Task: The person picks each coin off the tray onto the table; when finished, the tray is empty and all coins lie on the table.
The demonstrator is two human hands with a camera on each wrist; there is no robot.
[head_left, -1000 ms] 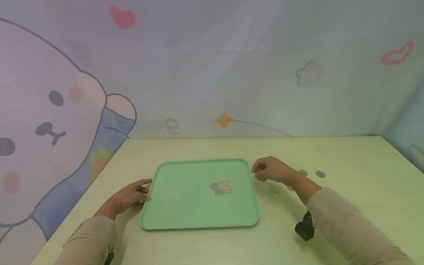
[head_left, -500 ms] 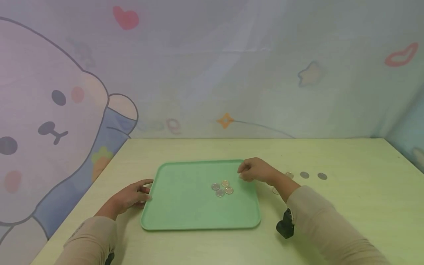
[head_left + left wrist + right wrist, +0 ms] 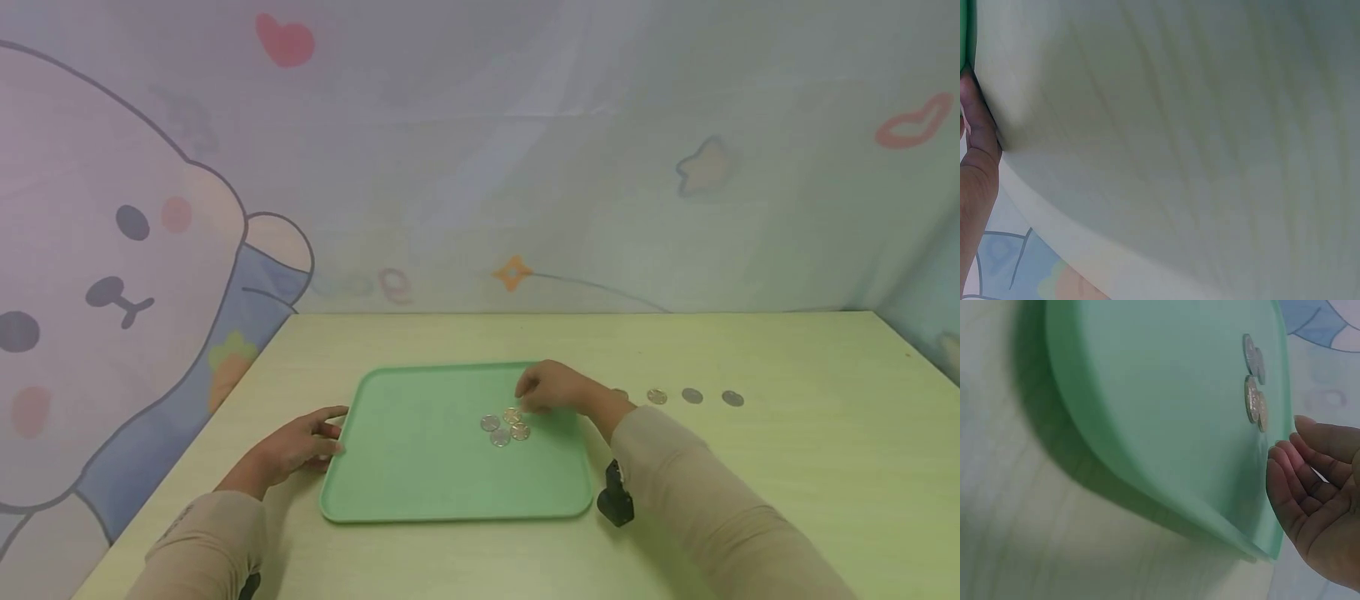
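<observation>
A green tray [image 3: 442, 500] lies on the table. In the head view, my left hand [image 3: 292, 446] rests against its left rim with the fingers touching the edge. The left wrist view catches only a finger [image 3: 980, 119] beside a sliver of green. Above the tray's right part is my right hand [image 3: 555, 387], fingertips just right of a small cluster of coins [image 3: 520, 431]. Its fingers [image 3: 1282, 481] are bent, with the thumb near the fingertips in the right wrist view. No coin shows between them, but that spot is partly hidden.
Several more coins lie on the table right of the tray, such as a silvery one [image 3: 732, 398] and a golden one [image 3: 657, 396]. My right sleeve [image 3: 705, 483] covers part of that area. A cartoon-printed cloth [image 3: 450, 167] hangs behind the table.
My right hand has moved left, from beside the tray's right rim to over the tray near the coin cluster. My left hand has stayed at the left rim.
</observation>
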